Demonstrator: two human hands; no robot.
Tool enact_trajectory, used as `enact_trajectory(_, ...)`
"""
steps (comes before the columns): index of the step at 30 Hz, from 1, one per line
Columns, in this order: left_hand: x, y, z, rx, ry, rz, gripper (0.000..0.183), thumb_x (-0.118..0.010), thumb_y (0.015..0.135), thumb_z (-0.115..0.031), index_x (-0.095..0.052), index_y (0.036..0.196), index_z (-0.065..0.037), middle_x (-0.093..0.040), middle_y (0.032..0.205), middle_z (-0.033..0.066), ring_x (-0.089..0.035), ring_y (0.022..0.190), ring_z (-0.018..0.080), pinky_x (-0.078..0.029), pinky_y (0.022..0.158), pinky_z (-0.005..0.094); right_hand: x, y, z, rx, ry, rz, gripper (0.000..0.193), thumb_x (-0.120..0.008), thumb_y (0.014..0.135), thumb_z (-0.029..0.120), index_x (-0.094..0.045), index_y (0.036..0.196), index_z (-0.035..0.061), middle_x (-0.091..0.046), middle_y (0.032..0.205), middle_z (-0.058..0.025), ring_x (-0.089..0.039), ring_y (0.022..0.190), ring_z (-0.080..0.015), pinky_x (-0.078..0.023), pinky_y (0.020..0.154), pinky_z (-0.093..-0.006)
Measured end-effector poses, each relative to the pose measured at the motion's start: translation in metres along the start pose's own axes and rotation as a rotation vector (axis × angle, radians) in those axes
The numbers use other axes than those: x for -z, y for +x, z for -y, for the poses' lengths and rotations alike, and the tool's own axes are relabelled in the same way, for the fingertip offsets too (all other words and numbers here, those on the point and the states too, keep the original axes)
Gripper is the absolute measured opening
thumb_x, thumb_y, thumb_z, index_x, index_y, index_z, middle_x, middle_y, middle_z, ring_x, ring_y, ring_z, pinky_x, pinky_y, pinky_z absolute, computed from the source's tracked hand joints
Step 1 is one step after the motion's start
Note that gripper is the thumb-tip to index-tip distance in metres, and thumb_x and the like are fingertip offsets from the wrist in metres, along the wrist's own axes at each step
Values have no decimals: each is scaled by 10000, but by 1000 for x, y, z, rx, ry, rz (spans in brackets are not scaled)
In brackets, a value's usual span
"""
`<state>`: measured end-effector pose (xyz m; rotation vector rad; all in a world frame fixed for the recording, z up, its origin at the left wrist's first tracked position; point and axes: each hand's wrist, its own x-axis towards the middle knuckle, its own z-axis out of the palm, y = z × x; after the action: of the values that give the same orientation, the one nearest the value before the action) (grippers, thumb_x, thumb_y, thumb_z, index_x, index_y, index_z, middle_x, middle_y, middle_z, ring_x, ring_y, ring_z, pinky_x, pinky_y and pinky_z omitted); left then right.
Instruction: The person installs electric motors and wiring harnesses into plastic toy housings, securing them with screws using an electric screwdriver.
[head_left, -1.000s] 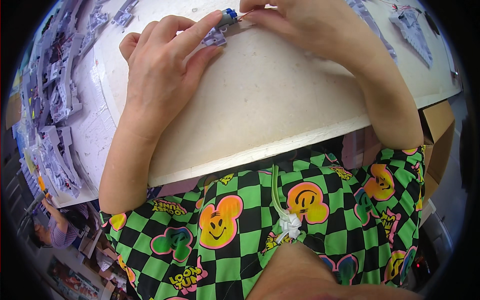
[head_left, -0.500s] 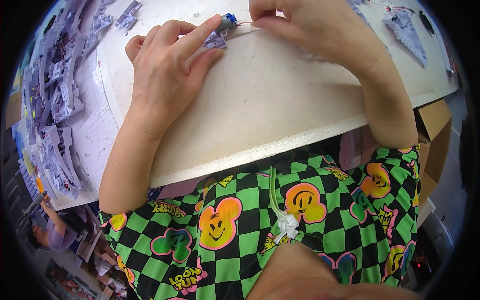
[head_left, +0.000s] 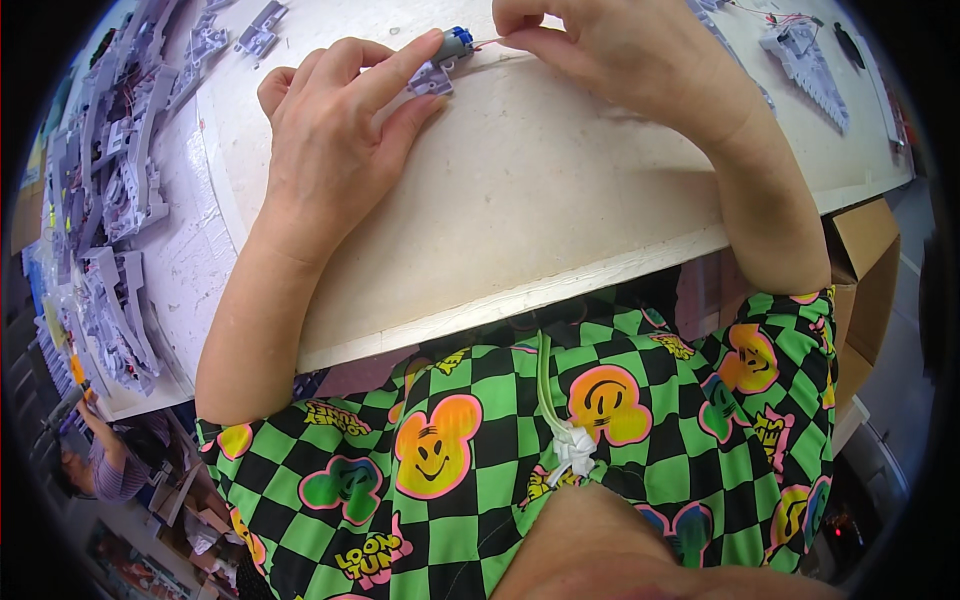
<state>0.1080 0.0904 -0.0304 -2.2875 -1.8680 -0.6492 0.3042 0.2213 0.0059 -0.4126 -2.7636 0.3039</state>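
Observation:
My left hand [head_left: 335,135] grips a small grey plastic bracket [head_left: 432,80] between thumb and forefinger, near the table's far side. A small silver motor with a blue end cap [head_left: 456,42] sits in that bracket, under my forefinger. Thin red wires [head_left: 486,43] run from the motor's blue end to my right hand [head_left: 610,60]. The thumb and forefinger of that hand are pinched together on the wires, just right of the motor. Part of the right hand's fingers is cut off by the upper edge.
Many grey plastic housings [head_left: 125,180] are heaped along the table's left side. A loose bracket [head_left: 262,28] lies beyond my left hand. At the right lies a toothed grey part [head_left: 808,75] with red wires. An open cardboard box [head_left: 862,270] stands beside the table.
My right hand has shifted slightly to the left, toward the motor, still pinching the wires. The left hand keeps its hold on the bracket and motor.

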Motion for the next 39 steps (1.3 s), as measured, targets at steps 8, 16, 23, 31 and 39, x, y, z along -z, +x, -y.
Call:
enact_trajectory(8,-1,4,1,-3,-40,32,366,-731,803,-245,-677,1165,-248,-624,910,15,-588,860,191,-301,820,374,-6,-1,-1,15,13,-39,71,-639,825,125,-672,850,66,-641,817,-77,-618,797,-253,-435,783,-384)
enact_trajectory(16,-5,19,14,48,-118,64,438,-752,777,-183,-657,1204,-188,-631,902,14,-594,871,175,-306,872,352,-13,10,-11,25,22,-30,115,-651,843,170,-704,898,84,-654,828,-91,-636,786,-223,-474,744,-361)
enact_trajectory(23,-19,29,-4,24,-106,80,467,-763,741,-176,-652,1193,-143,-625,924,45,-589,889,195,-315,848,367,6,-11,-27,-6,74,-136,165,-637,842,291,-704,841,141,-666,881,-35,-649,897,-240,-450,789,-416)
enact_trajectory(31,-12,55,-37,-65,-43,161,530,-765,752,-181,-610,1257,-143,-616,1003,56,-566,967,198,-306,896,375,73,-62,-86,-265,55,-294,171,-659,850,224,-701,941,87,-686,946,-24,-638,916,-211,-471,811,-350)
enact_trajectory(39,-19,160,-47,-242,-79,-21,342,-675,851,-167,-648,1189,-122,-639,1048,73,-581,991,238,-356,891,365,163,-161,-243,-661,131,-738,167,-652,847,177,-733,941,65,-714,862,-135,-684,797,-212,-516,754,-329)
